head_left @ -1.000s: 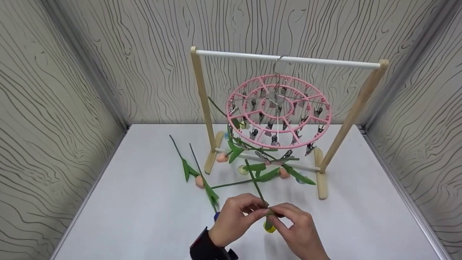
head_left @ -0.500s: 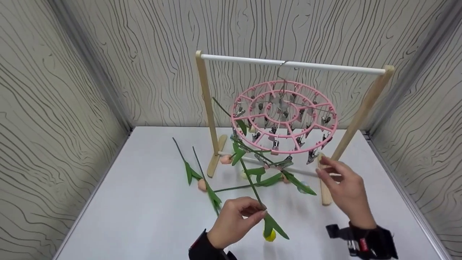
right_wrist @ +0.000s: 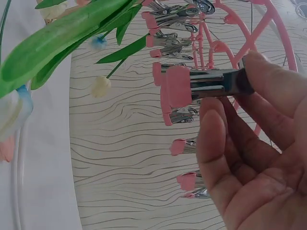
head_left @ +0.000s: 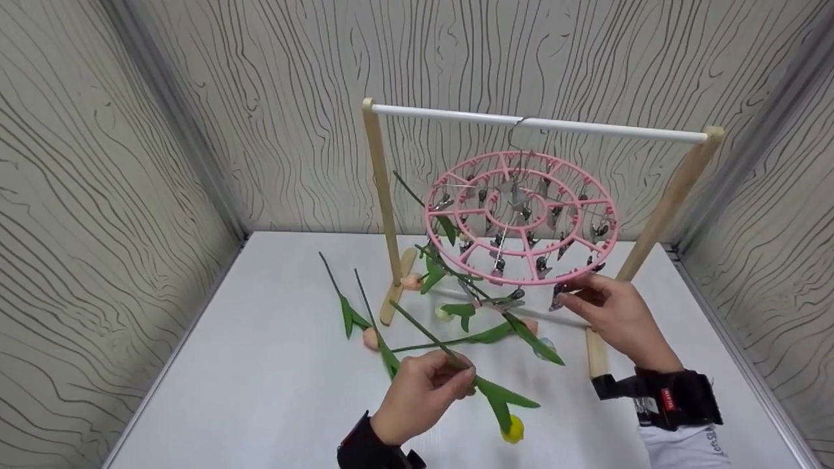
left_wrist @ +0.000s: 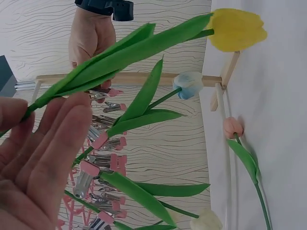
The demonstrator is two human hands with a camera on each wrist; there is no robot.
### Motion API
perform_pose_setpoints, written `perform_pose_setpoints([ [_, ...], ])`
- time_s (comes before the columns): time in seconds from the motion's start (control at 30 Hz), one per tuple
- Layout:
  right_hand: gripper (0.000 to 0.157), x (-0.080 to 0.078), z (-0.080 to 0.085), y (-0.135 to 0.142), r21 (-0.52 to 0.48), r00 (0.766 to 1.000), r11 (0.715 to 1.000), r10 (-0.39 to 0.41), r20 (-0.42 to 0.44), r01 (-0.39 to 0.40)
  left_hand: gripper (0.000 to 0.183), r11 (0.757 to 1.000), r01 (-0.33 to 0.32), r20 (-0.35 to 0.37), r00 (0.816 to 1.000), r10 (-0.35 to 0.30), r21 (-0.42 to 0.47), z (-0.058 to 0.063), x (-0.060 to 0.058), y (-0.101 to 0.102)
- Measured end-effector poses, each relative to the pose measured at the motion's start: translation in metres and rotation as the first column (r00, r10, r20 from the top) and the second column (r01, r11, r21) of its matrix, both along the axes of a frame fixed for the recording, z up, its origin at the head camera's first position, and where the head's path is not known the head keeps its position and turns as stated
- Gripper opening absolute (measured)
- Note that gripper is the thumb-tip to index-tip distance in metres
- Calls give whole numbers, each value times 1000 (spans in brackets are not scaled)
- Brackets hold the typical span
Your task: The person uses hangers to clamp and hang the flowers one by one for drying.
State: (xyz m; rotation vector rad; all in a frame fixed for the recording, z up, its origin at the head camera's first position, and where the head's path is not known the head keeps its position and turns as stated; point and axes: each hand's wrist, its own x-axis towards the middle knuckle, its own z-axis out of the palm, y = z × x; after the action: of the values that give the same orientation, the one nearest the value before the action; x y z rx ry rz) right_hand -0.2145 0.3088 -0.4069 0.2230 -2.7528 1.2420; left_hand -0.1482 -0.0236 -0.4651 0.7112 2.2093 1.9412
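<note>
My left hand [head_left: 420, 394] pinches the green stem of a yellow tulip [head_left: 513, 429], whose bloom points down to the right, above the table. In the left wrist view its leaves [left_wrist: 129, 52] spread beyond the fingertips. At the front right of a round pink clip hanger [head_left: 528, 282], my right hand [head_left: 616, 319] pinches the handle end of a metal clip with pink tips [right_wrist: 178, 86]. The clip's tips hold nothing. Other clips hold tulips head down, among them a blue-and-white tulip [left_wrist: 188, 85] and a cream tulip [left_wrist: 206, 221].
The hanger hooks over the white bar [head_left: 449, 114] of a wooden-legged stand [head_left: 384, 195]. Left of the stand a peach tulip [head_left: 371, 339] lies on the white table [head_left: 260, 378]. Another tulip lies beneath the hanger. Patterned walls [head_left: 306, 78] enclose the table.
My right hand has left the yellow tulip, gone up and right, and taken hold of a clip. My left hand keeps the tulip, its bloom now swung further right. The view has shifted slightly.
</note>
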Motion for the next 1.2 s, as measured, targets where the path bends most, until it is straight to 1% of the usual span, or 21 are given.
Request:
perform_pose_setpoints([
  [0.13, 31, 1, 5, 0, 13, 1000, 999, 30, 7, -30, 21, 1000, 6, -48, 999, -6, 2, 8, -4, 1],
  [0.27, 32, 3, 10, 0, 18, 998, 999, 42, 40, -43, 20, 1000, 3, -106, 994, -3, -2, 17, -10, 0],
  [0.47, 30, 7, 12, -1, -20, 994, 999, 47, 97, -45, 19, 1000, 2, -118, 993, -1, 11, 30, -15, -3],
  [0.57, 31, 10, 9, -3, -57, 993, 998, 27, 117, -20, 17, 1000, -8, -160, 987, 8, 2, 35, -18, -3],
  [0.7, 33, 15, 3, -8, -127, 989, 991, -25, 148, 44, 14, 999, -37, -212, 977, 35, -6, 37, -20, -3],
  [0.77, 34, 18, 1, -11, -168, 985, 983, -53, 163, 81, 13, 999, -50, -227, 973, 49, 1, 37, -21, -2],
  [0.87, 35, 22, -2, -19, -230, 979, 965, -88, 184, 130, 12, 997, -81, -229, 970, 80, 6, 36, -22, -1],
  [1.03, 34, 31, -6, -39, -341, 970, 920, -124, 210, 192, 11, 989, -146, -216, 966, 145, 12, 35, -23, 0],
  [1.1, 33, 34, -7, -49, -384, 970, 900, -135, 201, 205, 12, 987, -158, -207, 966, 158, 19, 35, -24, 0],
  [1.2, 33, 38, -8, -64, -421, 974, 883, -147, 174, 208, 15, 987, -161, -198, 967, 163, 24, 36, -26, 3],
])
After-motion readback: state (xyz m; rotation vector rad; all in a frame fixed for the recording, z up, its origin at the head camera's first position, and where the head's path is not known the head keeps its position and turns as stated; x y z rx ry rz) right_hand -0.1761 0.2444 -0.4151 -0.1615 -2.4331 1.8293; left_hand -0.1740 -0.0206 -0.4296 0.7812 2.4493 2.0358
